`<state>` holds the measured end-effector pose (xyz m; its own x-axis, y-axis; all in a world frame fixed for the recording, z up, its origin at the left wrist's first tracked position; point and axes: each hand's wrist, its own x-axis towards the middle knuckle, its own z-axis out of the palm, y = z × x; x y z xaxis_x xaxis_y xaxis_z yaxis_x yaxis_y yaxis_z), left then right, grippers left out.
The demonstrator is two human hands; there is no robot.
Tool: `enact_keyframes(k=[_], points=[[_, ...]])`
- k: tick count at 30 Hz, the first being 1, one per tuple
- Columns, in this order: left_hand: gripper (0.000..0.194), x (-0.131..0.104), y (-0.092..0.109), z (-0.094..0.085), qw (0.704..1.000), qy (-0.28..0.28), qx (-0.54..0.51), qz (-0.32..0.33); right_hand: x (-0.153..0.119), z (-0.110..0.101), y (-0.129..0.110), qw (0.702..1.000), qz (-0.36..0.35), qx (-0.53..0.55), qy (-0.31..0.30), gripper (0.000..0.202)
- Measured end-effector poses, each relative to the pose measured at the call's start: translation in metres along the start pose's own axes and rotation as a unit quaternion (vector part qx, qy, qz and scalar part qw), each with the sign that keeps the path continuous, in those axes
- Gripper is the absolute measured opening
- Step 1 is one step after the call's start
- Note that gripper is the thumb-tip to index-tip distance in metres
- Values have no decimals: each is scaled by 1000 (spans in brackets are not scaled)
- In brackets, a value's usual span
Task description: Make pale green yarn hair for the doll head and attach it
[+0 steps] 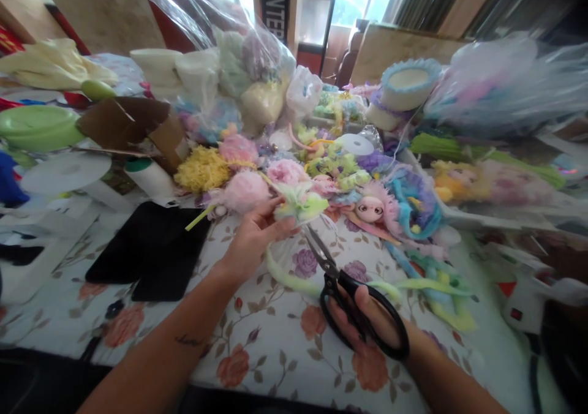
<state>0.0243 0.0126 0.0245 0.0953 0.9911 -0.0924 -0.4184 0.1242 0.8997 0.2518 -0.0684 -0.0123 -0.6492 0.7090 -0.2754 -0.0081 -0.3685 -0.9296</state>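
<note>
Scissors (pixel 340 285) in the right hand (pixel 367 325), fingers closed through the loops, point at a fuzzy green-and-pink tuft (pixel 298 206) pinched by the left hand (pixel 252 236) at mid-frame; steady snips close to the fingertips seem wise.

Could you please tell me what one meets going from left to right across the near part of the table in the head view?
Black mat → left hand holding a yellow-green fluffy piece → scissors in the right hand → white glue gun.
</note>
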Motion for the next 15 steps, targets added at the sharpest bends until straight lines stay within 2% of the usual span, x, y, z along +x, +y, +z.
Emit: enact_keyframes(k=[6,15], points=[[54,-2,-3,0,1000,2,1,-12,2,6,-7,1000,14,-6,22,67],[54,-2,-6,-3,999,11,35,13,2,6,-6,1000,3,-17,18,66]])
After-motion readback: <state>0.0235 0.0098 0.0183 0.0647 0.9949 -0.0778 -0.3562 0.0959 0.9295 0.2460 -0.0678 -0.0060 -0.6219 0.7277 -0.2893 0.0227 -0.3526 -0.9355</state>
